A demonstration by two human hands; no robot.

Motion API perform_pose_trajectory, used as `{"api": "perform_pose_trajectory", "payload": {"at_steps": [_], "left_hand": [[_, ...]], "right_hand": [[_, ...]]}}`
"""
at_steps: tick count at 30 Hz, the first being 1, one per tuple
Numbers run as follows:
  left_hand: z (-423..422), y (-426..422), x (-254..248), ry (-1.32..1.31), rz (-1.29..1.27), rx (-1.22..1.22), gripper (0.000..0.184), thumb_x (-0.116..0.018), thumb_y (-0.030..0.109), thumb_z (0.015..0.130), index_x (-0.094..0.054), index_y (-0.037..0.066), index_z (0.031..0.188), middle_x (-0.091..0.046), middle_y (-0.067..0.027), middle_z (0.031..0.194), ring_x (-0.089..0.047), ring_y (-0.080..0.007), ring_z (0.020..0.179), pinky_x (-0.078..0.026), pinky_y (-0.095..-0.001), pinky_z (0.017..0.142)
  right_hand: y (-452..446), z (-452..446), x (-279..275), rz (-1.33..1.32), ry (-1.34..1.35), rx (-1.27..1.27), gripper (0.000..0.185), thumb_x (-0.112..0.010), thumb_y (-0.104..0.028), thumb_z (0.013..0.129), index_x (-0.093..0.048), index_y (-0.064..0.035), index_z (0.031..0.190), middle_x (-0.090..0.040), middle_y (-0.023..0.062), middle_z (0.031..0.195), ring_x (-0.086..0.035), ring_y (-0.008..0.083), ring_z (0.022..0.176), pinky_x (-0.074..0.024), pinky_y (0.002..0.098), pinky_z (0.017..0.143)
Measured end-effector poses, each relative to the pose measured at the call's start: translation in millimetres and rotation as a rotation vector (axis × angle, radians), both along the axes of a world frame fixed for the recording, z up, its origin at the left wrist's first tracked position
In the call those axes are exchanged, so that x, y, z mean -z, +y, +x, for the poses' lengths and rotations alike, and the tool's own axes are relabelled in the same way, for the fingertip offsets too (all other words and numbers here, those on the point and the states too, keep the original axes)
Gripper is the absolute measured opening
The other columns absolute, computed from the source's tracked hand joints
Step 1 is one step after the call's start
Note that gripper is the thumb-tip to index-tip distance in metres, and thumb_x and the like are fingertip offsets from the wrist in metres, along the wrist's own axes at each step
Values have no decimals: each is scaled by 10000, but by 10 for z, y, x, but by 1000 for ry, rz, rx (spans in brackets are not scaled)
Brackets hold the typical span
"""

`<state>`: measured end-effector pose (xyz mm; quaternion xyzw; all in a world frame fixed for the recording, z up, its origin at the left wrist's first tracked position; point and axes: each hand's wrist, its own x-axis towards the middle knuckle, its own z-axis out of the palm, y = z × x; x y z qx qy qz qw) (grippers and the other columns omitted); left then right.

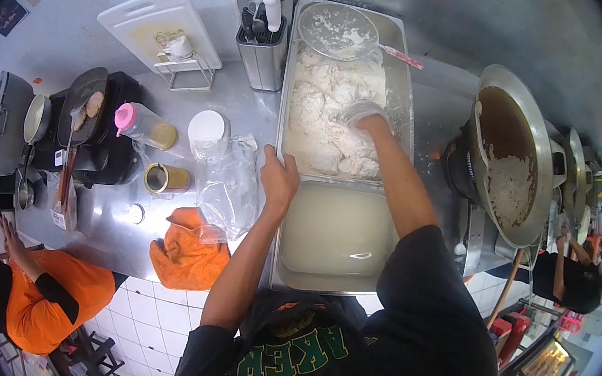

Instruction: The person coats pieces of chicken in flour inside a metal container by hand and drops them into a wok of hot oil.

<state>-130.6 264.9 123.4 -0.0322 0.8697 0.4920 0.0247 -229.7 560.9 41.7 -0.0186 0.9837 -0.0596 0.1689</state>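
Observation:
A metal tray (pixel 410 137) holds white flour with lumpy, flour-coated pieces (pixel 325 109). My left hand (pixel 279 178) grips the tray's left rim near its front corner. In a clear plastic glove, my right hand (pixel 366 115) reaches into the flour at the right; its fingertips are hidden there. A round sieve (pixel 339 32) with a red and white handle rests over the back of the tray. Directly in front of the flour sits a container of cloudy liquid (pixel 337 229).
Right of the tray stands a large wok (pixel 512 190) of brown oil. On the left are an orange cloth (pixel 190 250), plastic bag (pixel 227 187), squeeze bottle (pixel 146 126), tin (pixel 166 178), knife holder (pixel 262 57) and frying pan (pixel 84 107). Two other people stand at the far left and far right.

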Motion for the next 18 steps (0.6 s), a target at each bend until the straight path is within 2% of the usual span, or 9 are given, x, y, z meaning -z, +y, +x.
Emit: {"api": "perform_pose_trajectory", "payload": {"at_steps": [3, 5, 10, 11, 12, 14, 15, 16, 18], "left_hand": [[8, 23, -17, 5, -15, -35, 270, -514, 172, 901, -423, -31, 1054, -595, -361, 755, -583, -546, 748, -439, -575, 713], [14, 14, -18, -27, -21, -27, 280, -515, 174, 898, -427, -31, 1067, -601, -360, 759, -592, -541, 756, -448, -570, 721], [-12, -8, 9, -10, -26, 4, 280, -506, 164, 898, -430, -39, 1075, -598, -362, 758, -594, -540, 761, -449, -564, 715], [-2, -13, 8, -18, -10, 6, 278, -505, 161, 897, -430, -41, 1073, -598, -361, 758, -593, -541, 763, -448, -562, 713], [-3, -8, 4, -27, -13, 8, 278, -505, 161, 897, -430, -41, 1073, -598, -361, 758, -593, -541, 763, -448, -562, 713], [0, -17, -13, -34, 15, 8, 274, -503, 156, 897, -432, -43, 1073, -597, -359, 755, -590, -544, 767, -447, -559, 709], [4, -25, -31, -40, 13, 7, 274, -503, 156, 897, -432, -43, 1073, -597, -359, 755, -590, -544, 767, -447, -559, 709], [2, -22, -50, -64, 36, -7, 261, -514, 154, 895, -437, -48, 1041, -576, -337, 763, -575, -509, 749, -441, -523, 714], [20, -11, -49, -89, 63, -18, 250, -525, 153, 893, -443, -53, 1009, -555, -315, 772, -560, -473, 732, -436, -487, 719]], "right_hand": [[-128, 75, -6, -62, -53, -75, 378, -561, -280, 896, -648, -117, 1226, -597, 89, 1315, -560, 266, 1195, -411, 353, 1016], [-251, 81, -56, -134, -17, 18, 380, -566, -280, 909, -633, -122, 1248, -604, 66, 1316, -574, 242, 1180, -419, 325, 1003], [-302, -75, -353, -1115, -316, 458, 437, -499, -382, 962, -591, -120, 1299, -630, 49, 1271, -586, 190, 1144, -437, 311, 960], [-347, -5, -595, -1120, -322, 468, 437, -499, -382, 962, -591, -120, 1299, -630, 49, 1271, -586, 190, 1144, -437, 311, 960], [-420, 84, -1005, -1128, -178, 645, 461, -489, -403, 964, -574, -122, 1319, -594, 59, 1314, -548, 204, 1193, -442, 341, 969], [-352, 117, -1134, -1123, -44, 821, 485, -480, -424, 965, -558, -125, 1339, -558, 69, 1358, -511, 219, 1241, -447, 372, 977], [-179, 67, -1062, -908, -111, 713, 482, -472, -423, 967, -547, -144, 1353, -494, 71, 1417, -450, 242, 1292, -433, 426, 999], [-2, 16, -984, -697, -168, 594, 480, -464, -422, 970, -535, -164, 1368, -431, 73, 1475, -388, 264, 1344, -419, 480, 1020], [150, 220, -712, -444, -243, 461, 473, -466, -420, 969, -540, -168, 1362, -422, 70, 1481, -378, 271, 1349, -414, 491, 1019]]}}
